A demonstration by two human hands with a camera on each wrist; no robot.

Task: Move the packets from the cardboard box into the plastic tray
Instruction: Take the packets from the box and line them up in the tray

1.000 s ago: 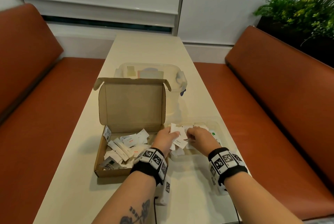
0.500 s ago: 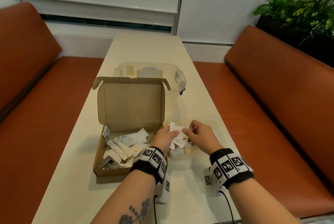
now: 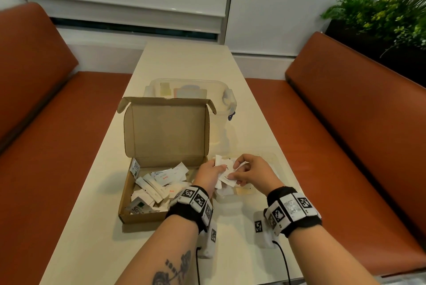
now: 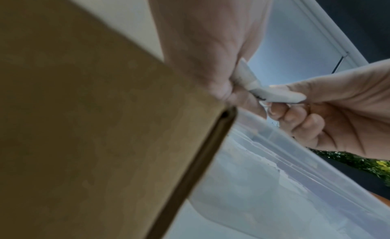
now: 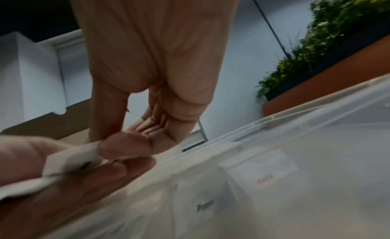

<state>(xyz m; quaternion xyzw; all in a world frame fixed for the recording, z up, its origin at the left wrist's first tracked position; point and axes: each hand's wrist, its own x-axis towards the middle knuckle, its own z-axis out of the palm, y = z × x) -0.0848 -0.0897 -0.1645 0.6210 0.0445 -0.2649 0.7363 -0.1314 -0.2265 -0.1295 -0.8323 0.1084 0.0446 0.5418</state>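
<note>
An open cardboard box [image 3: 129, 195] holds several white packets [image 3: 159, 183]. To its right my left hand [image 3: 219, 168] grips a bunch of white packets [image 3: 218, 160] above the clear plastic tray [image 3: 280, 162]. My right hand [image 3: 232, 175] faces it and pinches one packet [image 3: 227, 178] of that bunch between thumb and fingers. The left wrist view shows the bunch [image 4: 246, 79] between both hands, beside the box wall [image 4: 84, 125]. In the right wrist view my thumb [image 5: 126, 145] presses on a packet [image 5: 69, 160], and a Salt packet [image 5: 264, 178] and a Pepper packet lie in the tray [image 5: 316, 125].
A clear lidded plastic container [image 3: 191, 91] stands behind the box's raised lid [image 3: 166, 130]. Orange benches [image 3: 345, 123] run along both sides of the narrow cream table [image 3: 184, 61]. Green plants [image 3: 380, 15] stand at the back right.
My right hand has come up from the tray to the bunch and now pinches one of its packets. The left hand has stayed in place with the bunch.
</note>
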